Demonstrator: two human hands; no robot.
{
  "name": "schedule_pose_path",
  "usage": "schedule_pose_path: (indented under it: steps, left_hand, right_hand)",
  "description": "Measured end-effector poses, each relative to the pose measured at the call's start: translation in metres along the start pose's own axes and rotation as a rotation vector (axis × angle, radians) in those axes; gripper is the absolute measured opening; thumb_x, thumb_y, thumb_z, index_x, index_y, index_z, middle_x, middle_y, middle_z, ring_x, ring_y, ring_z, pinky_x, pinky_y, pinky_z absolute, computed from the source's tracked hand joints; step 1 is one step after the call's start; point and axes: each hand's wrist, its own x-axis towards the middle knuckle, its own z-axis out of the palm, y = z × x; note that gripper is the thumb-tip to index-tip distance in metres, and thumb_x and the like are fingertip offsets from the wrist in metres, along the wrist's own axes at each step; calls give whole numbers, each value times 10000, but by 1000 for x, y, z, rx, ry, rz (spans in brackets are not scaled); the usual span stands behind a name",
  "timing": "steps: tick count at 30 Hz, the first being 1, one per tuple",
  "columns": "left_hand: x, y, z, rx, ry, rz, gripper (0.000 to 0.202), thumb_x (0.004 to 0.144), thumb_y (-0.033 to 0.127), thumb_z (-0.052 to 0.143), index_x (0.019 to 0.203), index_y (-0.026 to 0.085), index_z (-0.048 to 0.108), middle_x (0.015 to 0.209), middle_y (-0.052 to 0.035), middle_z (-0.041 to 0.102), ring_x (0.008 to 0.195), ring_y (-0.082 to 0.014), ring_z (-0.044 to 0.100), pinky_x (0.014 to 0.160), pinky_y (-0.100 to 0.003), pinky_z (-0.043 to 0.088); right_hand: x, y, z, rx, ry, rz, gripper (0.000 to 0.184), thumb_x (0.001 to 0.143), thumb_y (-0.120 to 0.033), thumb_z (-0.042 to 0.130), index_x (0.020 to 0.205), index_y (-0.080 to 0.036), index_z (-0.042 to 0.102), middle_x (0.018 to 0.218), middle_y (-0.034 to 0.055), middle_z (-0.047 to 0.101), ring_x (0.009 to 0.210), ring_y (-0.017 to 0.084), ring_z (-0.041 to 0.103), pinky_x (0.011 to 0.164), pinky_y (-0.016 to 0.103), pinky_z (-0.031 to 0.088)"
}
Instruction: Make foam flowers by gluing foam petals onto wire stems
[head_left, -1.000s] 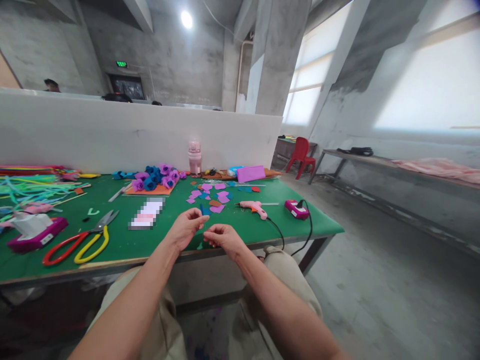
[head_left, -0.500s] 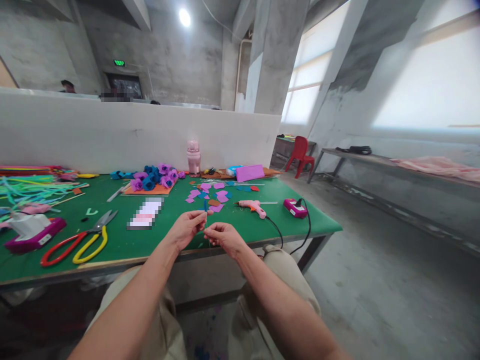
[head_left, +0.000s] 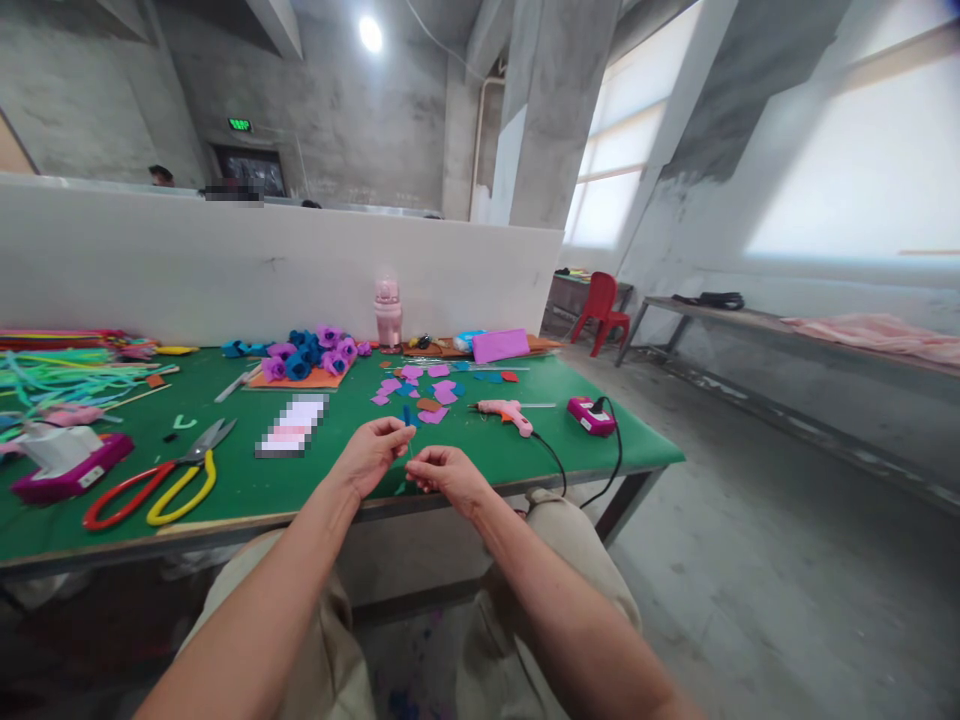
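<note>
Rough grey concrete wall (head_left: 382, 130), small green lit sign (head_left: 239, 125), white partition (head_left: 187, 265) standing behind the green-topped table (head_left: 646, 447), bright round light (head_left: 370, 34) overhead, glowing windows (head_left: 637, 135), red chair (head_left: 600, 298) on grey floor (head_left: 750, 540).

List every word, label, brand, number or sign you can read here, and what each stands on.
None can be read with certainty.
Green lit sign on the back wall: characters too small and blurred.
Left purple socket block: markings too small.
Right purple socket block: markings too small.
Pale pixelated rectangle on the green table: masked, nothing legible.
</note>
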Motion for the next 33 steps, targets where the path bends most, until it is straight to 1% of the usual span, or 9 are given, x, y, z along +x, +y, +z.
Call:
schedule_pose_path:
  steps: [6,9,12,14,17,22,25,29,33]
  left_hand:
    - [-1,-1,-2,-46,-74,-7,300,530,226,774,581,151,488,497,73,449,453,-47,441,448,-171,338]
    - [-2,3,-3,-53,-103,-38,268,540,208,774,717,142,584,555,58,491,468,-40,433,459,-171,351]
    - [-3,7,-3,-60,-116,-59,341,560,203,766,865,117,640,571,42,501,481,-38,420,466,-172,352]
    - [-2,8,-3,-56,-109,-60,305,580,225,754,841,97,660,559,34,498,482,-40,413,463,-175,346]
    - [-1,6,-4,-41,-81,-51,231,582,240,751,735,88,667,545,23,501,482,-47,418,460,-183,342]
    - [1,3,-5,-78,-68,-28,192,555,198,765,605,118,598,574,26,523,476,-40,427,468,-181,344]
    - [1,3,-6,-120,-86,-37,225,557,170,762,600,143,542,510,56,477,470,-48,439,479,-179,353]
    - [0,2,-6,-134,-115,-48,271,561,160,762,609,157,495,493,69,463,470,-50,450,491,-175,366]
    - [1,4,-5,-163,-145,-57,266,567,200,766,688,155,534,525,61,479,470,-46,437,476,-172,366]
  right_hand:
    - [0,0,-1,-23,-23,3,293,539,-391,742,615,-146,601,582,-13,617,465,51,454,479,194,343]
    - [1,2,-2,3,-9,4,303,537,-404,741,627,-148,606,581,-14,615,462,52,454,481,198,347]
    - [1,3,-3,28,-3,2,310,536,-410,742,627,-147,605,586,-13,616,467,52,457,487,200,351]
    - [1,3,-3,23,-3,-3,306,536,-405,742,626,-146,608,588,-13,617,470,52,457,487,199,350]
    - [2,4,-3,7,-5,-4,291,545,-398,738,632,-148,618,592,-11,620,473,52,459,490,201,350]
    - [2,5,-4,-10,-14,-1,273,564,-387,729,638,-147,622,595,-9,623,476,52,460,492,200,350]
    - [1,5,-4,-19,-26,-12,258,580,-374,725,644,-148,620,600,-9,626,478,53,459,492,199,352]
    - [1,5,-4,-19,-44,-4,257,575,-370,729,635,-149,611,596,-11,625,476,54,461,489,200,353]
    - [2,6,-5,12,-32,-7,253,578,-359,730,637,-146,607,591,-13,622,466,50,460,486,196,352]
